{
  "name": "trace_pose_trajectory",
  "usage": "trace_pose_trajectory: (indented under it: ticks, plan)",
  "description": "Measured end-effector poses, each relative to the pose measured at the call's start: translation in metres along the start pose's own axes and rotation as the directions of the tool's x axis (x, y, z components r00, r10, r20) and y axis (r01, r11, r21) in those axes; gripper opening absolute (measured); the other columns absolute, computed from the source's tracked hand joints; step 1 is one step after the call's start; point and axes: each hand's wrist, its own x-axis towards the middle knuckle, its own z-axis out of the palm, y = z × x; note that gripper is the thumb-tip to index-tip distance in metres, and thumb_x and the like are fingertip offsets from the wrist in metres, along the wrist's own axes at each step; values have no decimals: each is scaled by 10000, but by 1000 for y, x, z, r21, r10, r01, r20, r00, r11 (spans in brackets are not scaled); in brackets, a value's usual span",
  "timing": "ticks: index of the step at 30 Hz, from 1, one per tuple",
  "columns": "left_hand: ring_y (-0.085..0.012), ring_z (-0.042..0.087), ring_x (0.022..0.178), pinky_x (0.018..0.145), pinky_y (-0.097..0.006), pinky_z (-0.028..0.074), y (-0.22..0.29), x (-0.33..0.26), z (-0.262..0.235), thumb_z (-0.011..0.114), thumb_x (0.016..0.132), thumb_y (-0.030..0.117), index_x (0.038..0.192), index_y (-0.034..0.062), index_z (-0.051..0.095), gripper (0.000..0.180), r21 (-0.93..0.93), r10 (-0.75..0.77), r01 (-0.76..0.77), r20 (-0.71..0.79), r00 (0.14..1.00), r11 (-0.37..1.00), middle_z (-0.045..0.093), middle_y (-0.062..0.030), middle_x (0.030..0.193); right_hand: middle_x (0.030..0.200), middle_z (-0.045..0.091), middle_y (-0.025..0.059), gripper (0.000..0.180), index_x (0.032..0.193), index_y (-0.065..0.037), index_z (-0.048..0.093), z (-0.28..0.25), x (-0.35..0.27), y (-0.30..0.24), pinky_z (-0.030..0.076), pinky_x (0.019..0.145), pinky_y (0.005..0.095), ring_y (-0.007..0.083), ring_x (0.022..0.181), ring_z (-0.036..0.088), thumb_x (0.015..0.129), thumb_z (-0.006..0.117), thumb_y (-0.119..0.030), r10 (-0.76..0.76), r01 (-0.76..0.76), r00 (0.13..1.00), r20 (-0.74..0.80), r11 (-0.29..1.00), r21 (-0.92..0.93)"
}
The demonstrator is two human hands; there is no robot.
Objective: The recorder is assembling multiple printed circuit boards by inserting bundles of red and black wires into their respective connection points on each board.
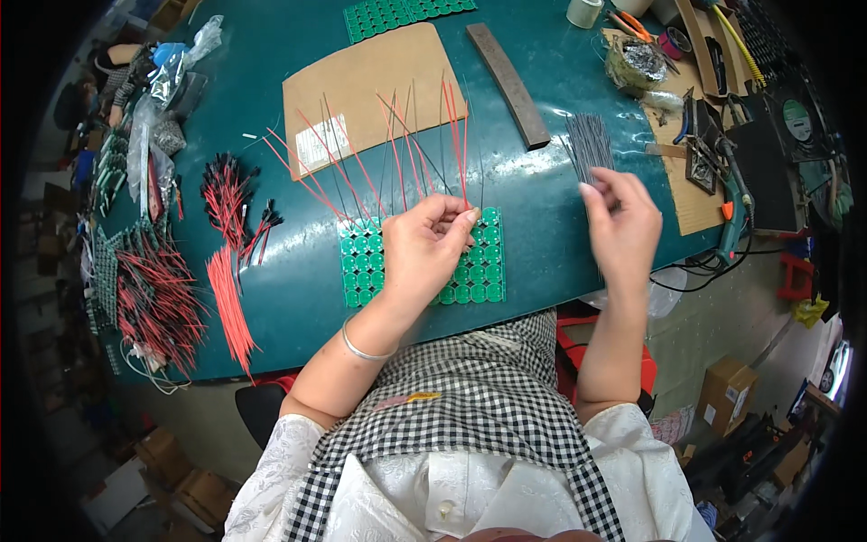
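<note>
A green circuit board panel (pixel 489 262) of round pieces lies near the table's front edge. Red and black wires (pixel 412 135) fan out from its far edge. My left hand (pixel 424 244) rests over the panel, thumb and fingers pinched at the lower end of a red wire (pixel 463 154); the hand hides the panel's middle. To the right, my right hand (pixel 623 221) is at a bundle of dark wires (pixel 589 140) and covers its near part. Its thumb and forefinger are curled together, but whatever is between them is too small to make out.
A brown cardboard sheet (pixel 370 81) and a metal bar (pixel 508 86) lie beyond the panel. Loose red wires (pixel 232 303) and red-black wire heaps (pixel 158 298) are at left. Tools (pixel 700 135) and a soldering iron (pixel 733 217) stand at right. More green panels (pixel 379 18) lie far back.
</note>
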Motion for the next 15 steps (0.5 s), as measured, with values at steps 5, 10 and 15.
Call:
trace_pose_trajectory:
  ticks: [5,10,15]
  plan:
    - [-82,683,654,574,-212,566,-4,-1,8,735,927,39,950,-35,711,82,37,57,-56,-29,998,998,724,-52,810,830,712,98,259,1024,-10,738,-21,1,38,529,647,316,193,662,650,789,815,-89,126,-104,987,102,974,-203]
    - [-80,680,653,566,-208,554,-6,-1,10,735,926,36,954,-38,715,81,37,76,-74,-45,996,997,725,-50,807,737,691,71,272,1009,11,745,-17,4,54,513,634,272,115,632,614,762,841,-51,296,-297,953,67,955,2]
    - [-78,677,650,566,-206,549,-6,-2,10,729,928,28,952,-39,716,73,48,109,-106,-51,993,993,729,-53,812,748,674,18,267,1018,26,753,-22,6,70,491,642,222,65,663,585,772,844,-25,320,-310,947,-3,919,242]
